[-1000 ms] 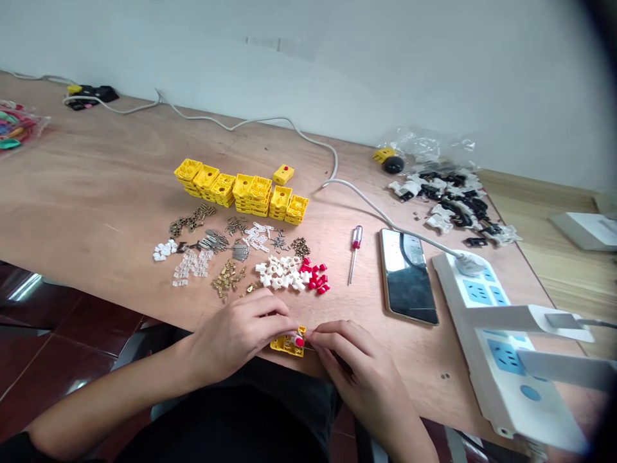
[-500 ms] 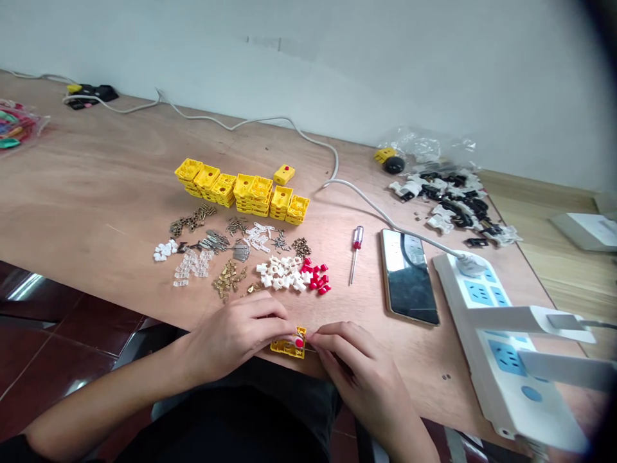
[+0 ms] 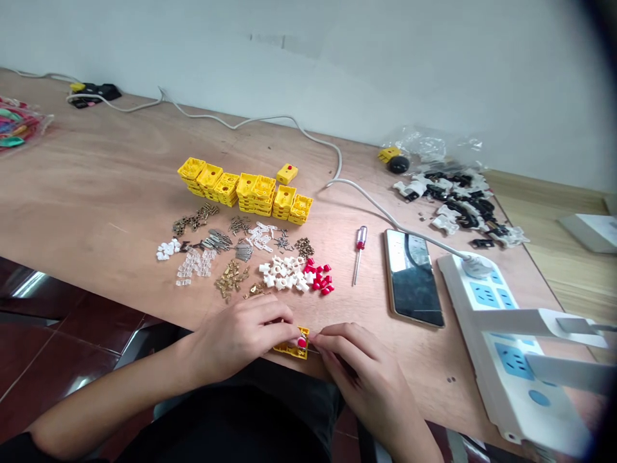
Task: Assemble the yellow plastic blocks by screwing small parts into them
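Left hand (image 3: 245, 334): thumb and forefinger lie over the left part of a small yellow housing (image 3: 292, 350), tips beside its red cap (image 3: 302, 343). The contact is under the fingers, so cannot tell whether they are clamped on the housing or on a part inside it. Right hand (image 3: 359, 363): thumb and forefinger tips drawn close together just beside the housing's right end; cannot tell whether something thin is pinched between them. A fine pale line shows by these tips — too small to identify.

The housing sits between the two sets of fingertips, near the table's front edge, open side up. Its left end is covered by the left hand; inner parts around the cap are too small to resolve.

Just beyond the left fingers: brass pieces (image 3: 231, 278), the nearest few partly hidden by the knuckles. Beyond the fingertips, a pile of white fittings (image 3: 285, 273) with loose red caps (image 3: 322, 278) touching its right side. Farther out, stacked yellow shells (image 3: 245, 186); lower layers mostly masked by the top ones. Right of and beyond the right fingers: screwdriver (image 3: 359, 247), then phone (image 3: 414, 280) — reflections obscure its screen.
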A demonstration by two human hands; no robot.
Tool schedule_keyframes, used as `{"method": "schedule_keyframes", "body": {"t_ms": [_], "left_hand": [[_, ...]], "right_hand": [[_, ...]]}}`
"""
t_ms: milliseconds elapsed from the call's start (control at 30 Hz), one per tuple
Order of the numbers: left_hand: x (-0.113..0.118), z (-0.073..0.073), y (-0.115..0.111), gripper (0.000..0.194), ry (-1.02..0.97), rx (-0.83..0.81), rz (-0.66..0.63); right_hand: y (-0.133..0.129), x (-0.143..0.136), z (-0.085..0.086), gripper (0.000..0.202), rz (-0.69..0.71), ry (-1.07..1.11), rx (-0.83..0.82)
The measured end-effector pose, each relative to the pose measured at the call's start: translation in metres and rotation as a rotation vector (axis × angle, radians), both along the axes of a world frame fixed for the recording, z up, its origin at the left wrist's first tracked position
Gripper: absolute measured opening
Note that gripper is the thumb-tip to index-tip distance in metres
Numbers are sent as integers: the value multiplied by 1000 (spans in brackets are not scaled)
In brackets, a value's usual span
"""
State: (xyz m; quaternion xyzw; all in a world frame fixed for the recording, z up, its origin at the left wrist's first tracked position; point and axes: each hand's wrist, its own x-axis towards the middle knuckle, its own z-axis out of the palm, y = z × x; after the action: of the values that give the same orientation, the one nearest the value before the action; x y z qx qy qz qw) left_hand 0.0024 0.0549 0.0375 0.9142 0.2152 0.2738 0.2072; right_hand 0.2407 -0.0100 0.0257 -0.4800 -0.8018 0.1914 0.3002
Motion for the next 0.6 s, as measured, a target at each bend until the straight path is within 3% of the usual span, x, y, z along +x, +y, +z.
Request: {"method": "schedule_keyframes", "body": {"t_ms": [400, 600], "left_hand": [[-1, -2, 10, 19, 142, 167, -57], [-2, -1, 10, 23, 145, 156, -45]], "right_hand": [[-1, 0, 0, 20, 0, 28, -26], [1, -1, 2, 21, -2, 25, -6]]}}
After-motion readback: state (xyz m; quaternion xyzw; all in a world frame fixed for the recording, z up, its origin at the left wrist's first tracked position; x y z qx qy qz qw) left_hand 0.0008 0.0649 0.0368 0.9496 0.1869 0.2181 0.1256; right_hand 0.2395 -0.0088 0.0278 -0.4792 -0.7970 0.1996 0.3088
